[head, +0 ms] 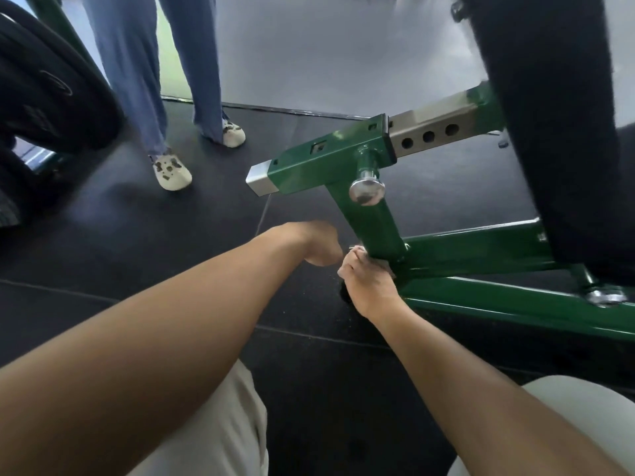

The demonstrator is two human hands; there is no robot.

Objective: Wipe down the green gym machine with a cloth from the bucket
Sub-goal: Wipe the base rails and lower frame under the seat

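The machine (371,225) sits low on the right of our view, and we are working at the foot of its post. Our right hand (369,285) is curled round the cloth (379,263) and presses it into the joint where the post meets the lower bars (481,300). Only a pale edge of cloth shows past the knuckles. Our left hand (319,243) is just beside it, left of the post. Its fingers are turned under and away from us, so we cannot tell whether it grips anything.

We judge the wiping to be under way at the frame's base. The next move calls for drawing the cloth up the post or along the bars, working round the knob (367,191). Above hangs a black pad (549,132). Another person's legs (154,80) stand across the floor (137,252). We see no bucket.
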